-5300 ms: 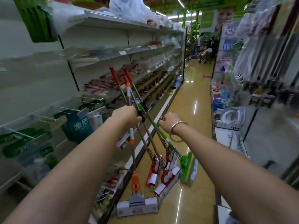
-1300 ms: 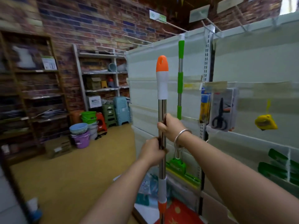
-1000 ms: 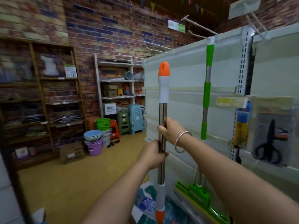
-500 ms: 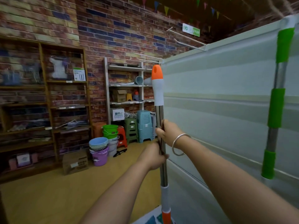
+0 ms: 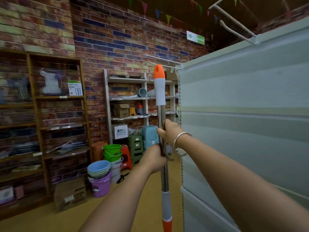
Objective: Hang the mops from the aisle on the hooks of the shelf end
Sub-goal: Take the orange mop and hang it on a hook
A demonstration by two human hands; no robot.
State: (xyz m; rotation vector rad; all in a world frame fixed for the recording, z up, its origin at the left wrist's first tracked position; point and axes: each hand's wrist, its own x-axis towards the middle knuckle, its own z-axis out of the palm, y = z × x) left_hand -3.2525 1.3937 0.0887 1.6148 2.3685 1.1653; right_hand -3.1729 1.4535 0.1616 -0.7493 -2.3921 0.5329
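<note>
We see one mop with a steel pole, white grip and orange cap (image 5: 159, 91) held upright just beside the pale panelled shelf end (image 5: 242, 114); bare metal hooks (image 5: 234, 29) jut from the panel's top edge, above the cap.

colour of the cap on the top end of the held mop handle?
Orange, above a white sleeve, on the steel mop handle's plastic top cap; only the head view shows it.

Bare forearms without sleeves; a thin silver bangle (image 5: 181, 144) circles the right wrist.
</note>
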